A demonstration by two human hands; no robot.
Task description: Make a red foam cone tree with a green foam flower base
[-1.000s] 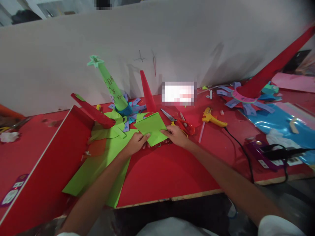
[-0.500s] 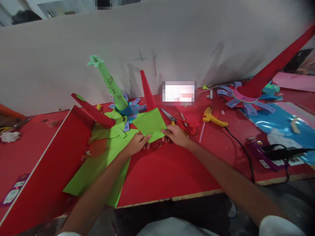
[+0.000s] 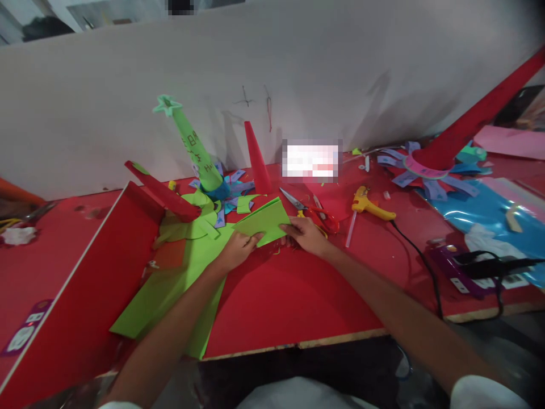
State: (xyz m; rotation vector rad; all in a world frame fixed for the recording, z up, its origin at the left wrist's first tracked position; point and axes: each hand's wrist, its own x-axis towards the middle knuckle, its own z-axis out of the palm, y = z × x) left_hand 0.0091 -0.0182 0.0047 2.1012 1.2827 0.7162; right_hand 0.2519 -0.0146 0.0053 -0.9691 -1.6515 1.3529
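Head view, and it's folded green paper (image 3: 264,222), clamped along its near edge by left hand (image 3: 240,249) and right hand (image 3: 304,234) over the red desk (image 3: 281,307)! Just past the right hand, scissors (image 3: 314,212); farther right, a yellow glue gun (image 3: 367,205); below the left hand, a larger green sheet (image 3: 196,250).

Left hand (image 3: 237,248) and right hand (image 3: 307,234) pinch near each other.

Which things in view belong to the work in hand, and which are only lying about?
Part of the work:
green paper, held in left hand and right hand
perhaps scissors and glue gun, unheld

Seemingly just lying about:
crumpled white scrap
pink sheet
shiny blue sheet
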